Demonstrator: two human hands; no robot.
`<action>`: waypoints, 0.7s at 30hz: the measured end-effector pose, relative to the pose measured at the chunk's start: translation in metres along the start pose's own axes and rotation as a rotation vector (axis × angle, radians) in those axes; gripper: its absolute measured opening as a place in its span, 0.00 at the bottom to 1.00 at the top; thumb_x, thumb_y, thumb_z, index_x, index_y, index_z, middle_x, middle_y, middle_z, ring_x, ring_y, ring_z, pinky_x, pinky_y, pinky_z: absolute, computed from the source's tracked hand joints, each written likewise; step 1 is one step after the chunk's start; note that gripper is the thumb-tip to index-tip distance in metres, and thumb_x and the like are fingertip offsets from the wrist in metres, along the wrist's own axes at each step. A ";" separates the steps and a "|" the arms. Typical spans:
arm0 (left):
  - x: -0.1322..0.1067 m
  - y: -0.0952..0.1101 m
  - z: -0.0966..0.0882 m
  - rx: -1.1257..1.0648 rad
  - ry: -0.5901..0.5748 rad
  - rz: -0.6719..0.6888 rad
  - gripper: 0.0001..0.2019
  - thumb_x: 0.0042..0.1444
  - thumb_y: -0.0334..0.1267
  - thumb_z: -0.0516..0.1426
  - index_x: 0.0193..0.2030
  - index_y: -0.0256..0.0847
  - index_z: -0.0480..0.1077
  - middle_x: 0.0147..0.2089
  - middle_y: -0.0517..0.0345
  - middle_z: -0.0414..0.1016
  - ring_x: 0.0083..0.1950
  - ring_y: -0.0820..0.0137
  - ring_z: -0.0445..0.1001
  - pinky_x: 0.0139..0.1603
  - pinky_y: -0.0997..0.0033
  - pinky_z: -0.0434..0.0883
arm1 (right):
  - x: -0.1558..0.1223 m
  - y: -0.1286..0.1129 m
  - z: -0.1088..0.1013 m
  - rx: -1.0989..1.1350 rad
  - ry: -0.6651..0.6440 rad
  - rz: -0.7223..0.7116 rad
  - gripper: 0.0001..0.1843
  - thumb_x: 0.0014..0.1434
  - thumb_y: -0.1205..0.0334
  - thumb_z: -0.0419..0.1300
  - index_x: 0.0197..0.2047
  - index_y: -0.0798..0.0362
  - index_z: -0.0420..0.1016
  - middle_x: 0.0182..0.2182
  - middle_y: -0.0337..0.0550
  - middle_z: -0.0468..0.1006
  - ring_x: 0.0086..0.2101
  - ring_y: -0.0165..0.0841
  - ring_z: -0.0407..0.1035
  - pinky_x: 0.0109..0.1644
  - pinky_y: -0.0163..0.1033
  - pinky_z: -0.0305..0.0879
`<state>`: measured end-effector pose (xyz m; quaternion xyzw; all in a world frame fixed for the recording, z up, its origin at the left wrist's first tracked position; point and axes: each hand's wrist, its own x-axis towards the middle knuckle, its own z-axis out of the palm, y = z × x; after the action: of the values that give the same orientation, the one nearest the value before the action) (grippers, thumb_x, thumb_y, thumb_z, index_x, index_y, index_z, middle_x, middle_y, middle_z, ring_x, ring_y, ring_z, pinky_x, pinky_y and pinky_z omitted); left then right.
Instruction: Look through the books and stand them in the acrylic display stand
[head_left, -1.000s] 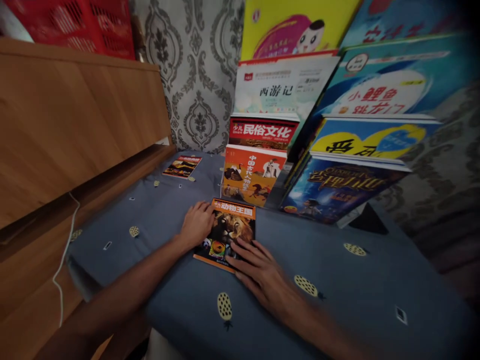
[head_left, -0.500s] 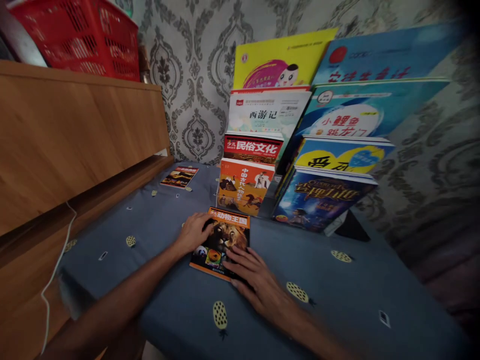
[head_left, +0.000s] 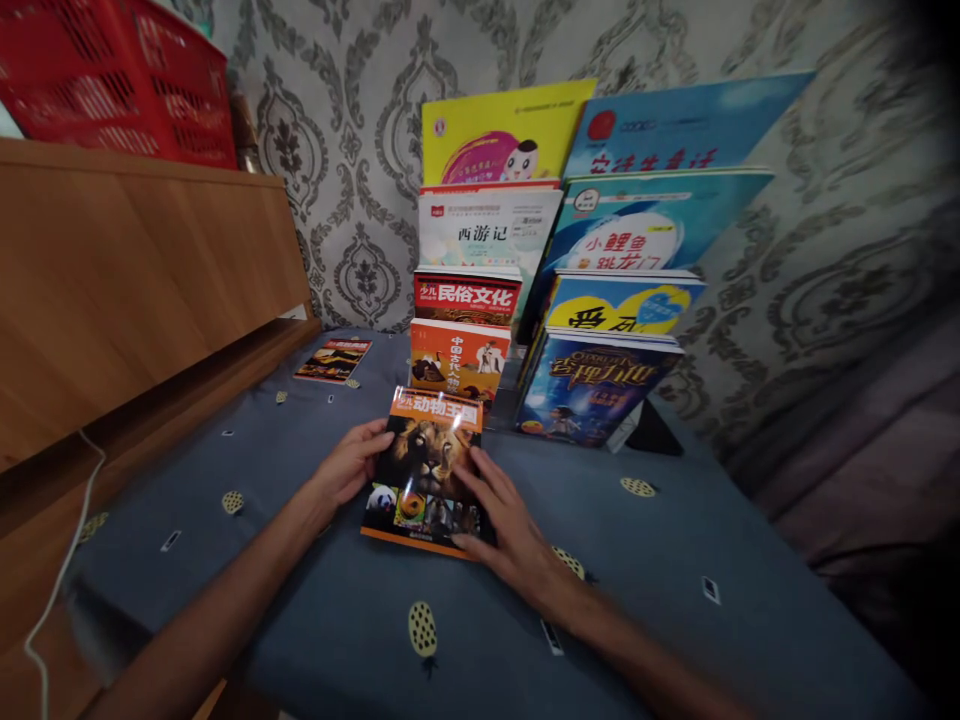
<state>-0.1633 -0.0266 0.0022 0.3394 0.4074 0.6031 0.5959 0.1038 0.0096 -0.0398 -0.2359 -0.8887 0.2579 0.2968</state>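
Observation:
An animal book with a lion on its cover (head_left: 427,455) is between my hands, its far edge tilted up off the cloth. My left hand (head_left: 349,465) is closed on its left edge, the thumb on the cover and the other fingers partly hidden. At the right edge, my right hand (head_left: 514,525) grips the book with fingers over the cover and the thumb near the bottom corner. Just behind it, an orange book (head_left: 450,355) leans in a display stand, its lower part covered by the lion book's top.
Beside the orange book stands a dark blue book (head_left: 592,390), with taller books in tiers behind. A thin dark book (head_left: 334,360) lies flat at the back left of the blue-grey cloth (head_left: 285,560). A wooden cabinet (head_left: 150,250) carries a red basket (head_left: 172,90); a white cable (head_left: 64,560) hangs below.
The lion book lay flat under my hands; its far edge is now raised and both hands grip its sides. The view has shifted somewhat, moving the stand leftward in the picture.

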 end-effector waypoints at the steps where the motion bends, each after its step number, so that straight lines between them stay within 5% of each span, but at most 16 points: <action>1: -0.001 0.002 0.001 -0.018 -0.016 0.017 0.20 0.44 0.37 0.72 0.45 0.35 0.77 0.41 0.51 0.83 0.35 0.69 0.81 0.41 0.73 0.77 | 0.001 0.001 -0.001 0.021 0.059 0.037 0.44 0.62 0.54 0.65 0.75 0.40 0.49 0.75 0.50 0.46 0.71 0.48 0.44 0.70 0.63 0.53; 4: -0.006 0.006 0.003 -0.034 -0.089 0.038 0.21 0.47 0.38 0.71 0.48 0.37 0.76 0.44 0.52 0.83 0.39 0.67 0.82 0.43 0.72 0.78 | 0.004 0.001 -0.005 0.143 0.154 0.124 0.50 0.60 0.54 0.66 0.76 0.44 0.41 0.67 0.56 0.64 0.63 0.50 0.64 0.61 0.62 0.67; 7: -0.014 0.015 0.001 0.013 -0.201 0.070 0.21 0.49 0.41 0.71 0.49 0.39 0.77 0.44 0.51 0.84 0.42 0.63 0.83 0.47 0.67 0.78 | 0.003 -0.008 -0.008 0.209 0.105 0.099 0.29 0.67 0.55 0.58 0.69 0.47 0.59 0.47 0.48 0.80 0.44 0.43 0.77 0.48 0.52 0.77; 10: -0.022 0.028 -0.004 0.138 -0.368 0.143 0.18 0.46 0.46 0.72 0.42 0.41 0.81 0.41 0.52 0.84 0.43 0.59 0.83 0.50 0.61 0.77 | 0.001 -0.019 -0.013 0.127 0.162 -0.028 0.18 0.70 0.59 0.52 0.61 0.46 0.69 0.43 0.47 0.81 0.43 0.40 0.77 0.48 0.48 0.77; 15: -0.024 0.041 -0.006 0.374 -0.674 0.211 0.10 0.55 0.46 0.67 0.36 0.43 0.83 0.43 0.48 0.84 0.50 0.55 0.81 0.64 0.48 0.67 | 0.000 -0.026 -0.020 0.163 0.126 -0.156 0.25 0.70 0.67 0.47 0.66 0.42 0.64 0.58 0.48 0.74 0.57 0.38 0.70 0.60 0.49 0.71; 21: -0.019 0.031 -0.007 0.386 -0.697 0.103 0.07 0.58 0.40 0.64 0.40 0.41 0.82 0.46 0.46 0.83 0.52 0.57 0.80 0.58 0.54 0.71 | -0.002 -0.022 -0.018 0.238 0.029 -0.072 0.28 0.66 0.67 0.53 0.68 0.43 0.62 0.56 0.48 0.75 0.55 0.39 0.70 0.61 0.51 0.68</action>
<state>-0.1820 -0.0444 0.0281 0.6493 0.2692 0.3933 0.5927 0.1111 -0.0023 -0.0147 -0.1708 -0.8553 0.3471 0.3447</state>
